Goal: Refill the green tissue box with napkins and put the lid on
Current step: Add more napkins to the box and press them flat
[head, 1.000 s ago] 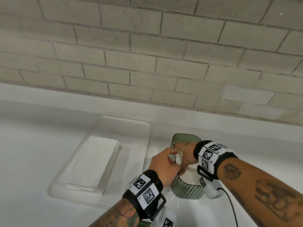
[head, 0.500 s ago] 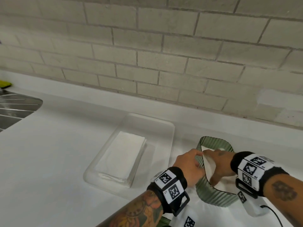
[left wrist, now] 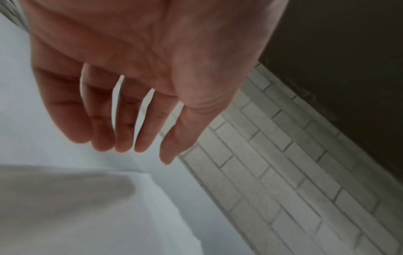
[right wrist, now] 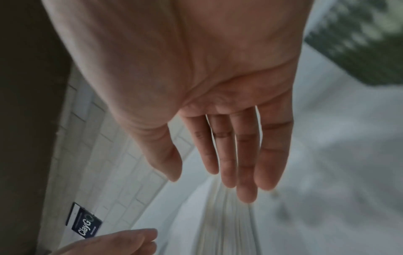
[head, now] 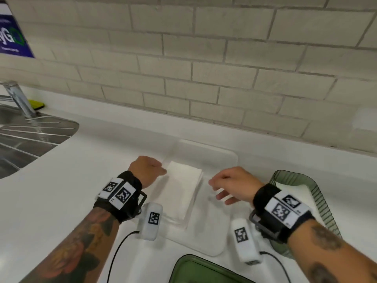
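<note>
A stack of white napkins [head: 181, 190] lies in a clear tray [head: 212, 237] on the white counter. My left hand [head: 150, 170] hovers at the stack's far left corner, fingers relaxed and holding nothing [left wrist: 130, 134]. My right hand [head: 226, 185] hangs over the tray just right of the stack, its fingers [right wrist: 246, 169] straight above the stack's edge [right wrist: 226, 220]. The ribbed green tissue box [head: 318, 199] stands at the right behind my right wrist, with white napkins [head: 299, 190] inside it. The green lid [head: 202, 270] lies at the bottom edge, near me.
A steel sink drainer [head: 30, 137] and faucet [head: 18, 99] are at the far left, with a yellow-green sponge [head: 36, 104] behind them. A brick wall [head: 204, 68] backs the counter and carries a blue sign [head: 12, 35]. Wrist camera cables [head: 116, 254] trail toward me.
Both hands have left the green box and moved left to the napkin stack in the tray. The napkins they held now lie inside the box.
</note>
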